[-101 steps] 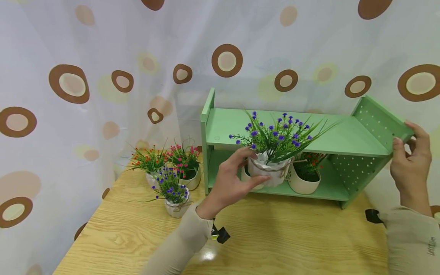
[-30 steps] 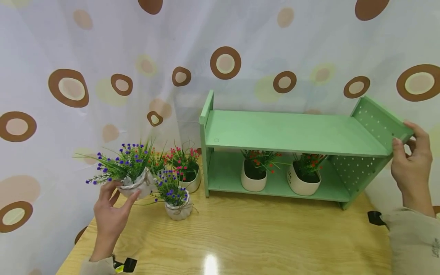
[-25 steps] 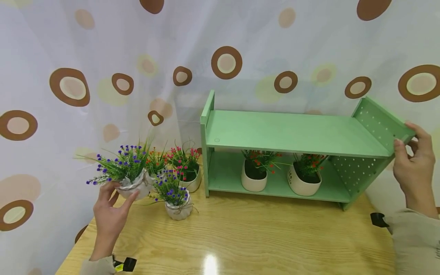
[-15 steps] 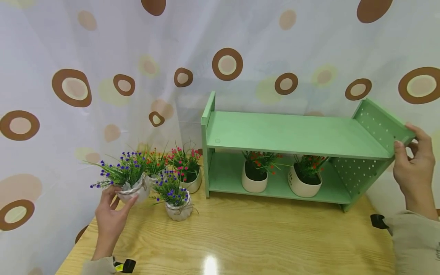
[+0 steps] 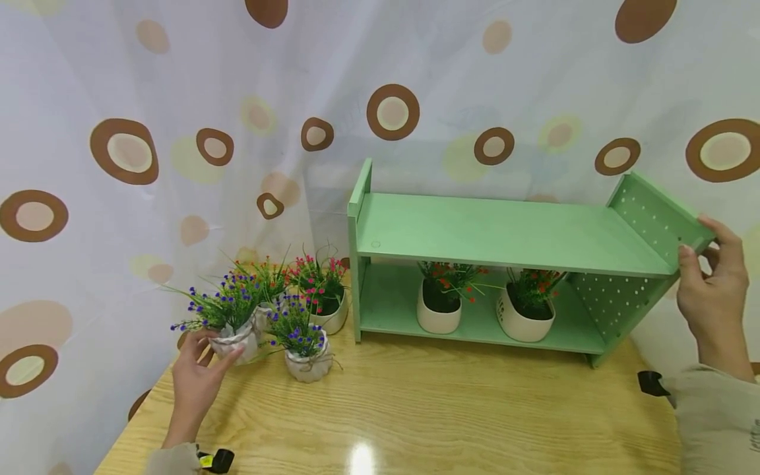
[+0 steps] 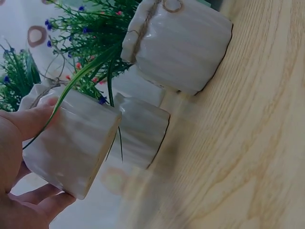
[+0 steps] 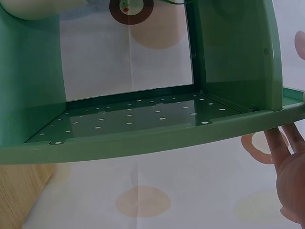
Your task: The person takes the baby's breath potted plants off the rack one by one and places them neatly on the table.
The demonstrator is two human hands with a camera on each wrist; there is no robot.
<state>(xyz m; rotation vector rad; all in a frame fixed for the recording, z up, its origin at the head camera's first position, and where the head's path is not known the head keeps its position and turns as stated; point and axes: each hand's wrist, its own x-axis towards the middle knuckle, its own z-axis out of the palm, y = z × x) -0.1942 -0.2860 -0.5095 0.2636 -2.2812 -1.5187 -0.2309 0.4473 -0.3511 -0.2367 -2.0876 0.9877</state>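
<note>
Left grip (image 5: pixel 196 377) pinches the round white ceramic pot of purple flowers (image 5: pixel 240 344), base just above the wooden bench (image 5: pixel 427 415); right grip (image 5: pixel 715 287) pinches the green two-tier shelf (image 5: pixel 510 227).

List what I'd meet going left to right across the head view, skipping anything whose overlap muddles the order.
Held purple-flowered pot → standing purple-flowered pot → green shelf's left panel → left red-flowered pot → right red-flowered pot → right hand.

The head view is bright, with a small white glare on the table (image 5: pixel 463 409); both wrist views are dimmer and rather soft.
</note>
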